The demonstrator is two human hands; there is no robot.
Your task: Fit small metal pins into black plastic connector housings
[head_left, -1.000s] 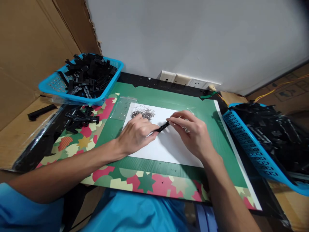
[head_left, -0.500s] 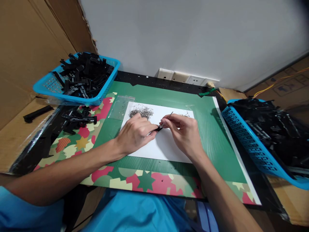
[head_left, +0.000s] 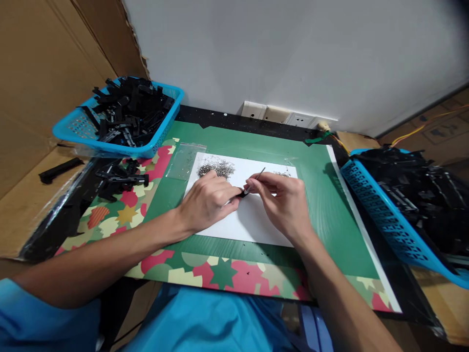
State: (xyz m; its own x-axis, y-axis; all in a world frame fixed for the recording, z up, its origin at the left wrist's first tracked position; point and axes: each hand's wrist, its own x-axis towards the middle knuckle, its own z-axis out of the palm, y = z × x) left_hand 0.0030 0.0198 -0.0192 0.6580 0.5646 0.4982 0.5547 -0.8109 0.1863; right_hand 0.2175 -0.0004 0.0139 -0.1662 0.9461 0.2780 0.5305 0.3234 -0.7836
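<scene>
Over a white sheet (head_left: 252, 222), my left hand (head_left: 210, 200) pinches a small black plastic part (head_left: 242, 193) between thumb and fingers; most of the part is hidden. My right hand (head_left: 282, 200) grips slim metal tweezers (head_left: 261, 174) like a pen, their back end pointing up and away. Their lower end meets the black part, where the fingertips of both hands nearly touch. Behind my left hand lies a pile of tiny shiny metal pieces (head_left: 216, 167), too small to name. A smaller scatter of tiny pieces (head_left: 282, 173) shows just beyond my right hand.
A blue basket (head_left: 157, 142) heaped with black plastic parts stands at the back left, and another blue basket (head_left: 381, 215) at the right. Loose black parts (head_left: 120, 178) lie on the left. A clear zip bag (head_left: 185, 161) rests on the green mat (head_left: 322, 220). Wall sockets (head_left: 276, 115) line the back.
The whole view has shifted slightly. Both hands keep nearly the same pose, with the tweezers still at the black part.
</scene>
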